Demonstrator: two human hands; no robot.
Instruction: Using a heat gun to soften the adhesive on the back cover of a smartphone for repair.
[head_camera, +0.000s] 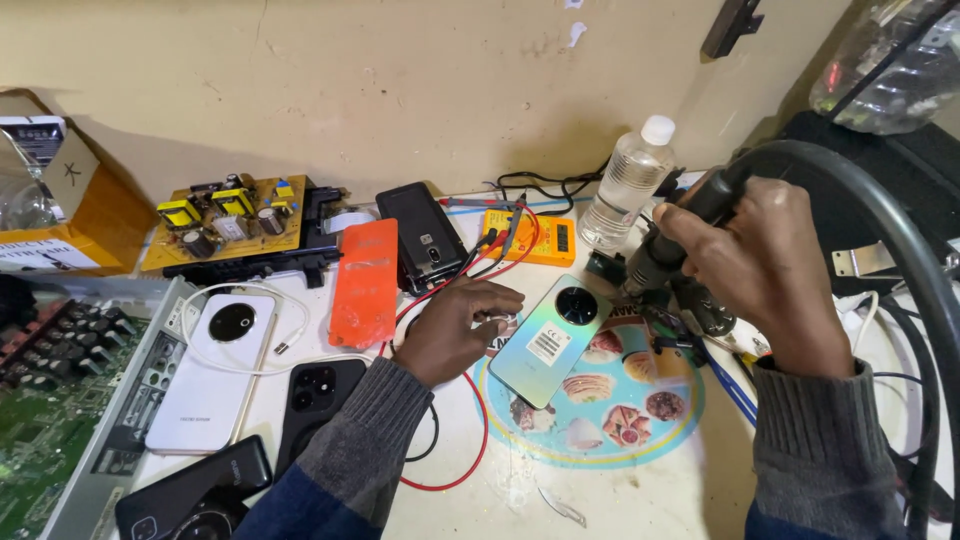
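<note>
In the head view, a crowded white tabletop (640, 490) is seen from above. A pale iridescent phone (551, 341) is laid face down near the middle, partly over a round printed mat (620, 410); its long axis runs from near left to far right, with the round camera end pointing far right. The left hand (455, 328) is rested on the tabletop at the phone's left edge, its fingers (497, 297) curled loosely and touching that edge, nothing being gripped. The right hand (760, 265) is closed around a black hot-air tool (680, 230), held tilted with its nozzle aimed down and left, close to the phone's camera end; a thick grey hose (880, 200) is looped from the tool over to the right.

Red wires (470, 470) are trailed under the left wrist. Farther off stand a yellow meter (530, 236), a clear plastic bottle (628, 185), a black phone (420, 235) and an orange back cover (365, 283). To the left lie a white phone (212, 370), a dark phone (315, 400) and a yellow circuit board (225, 222).
</note>
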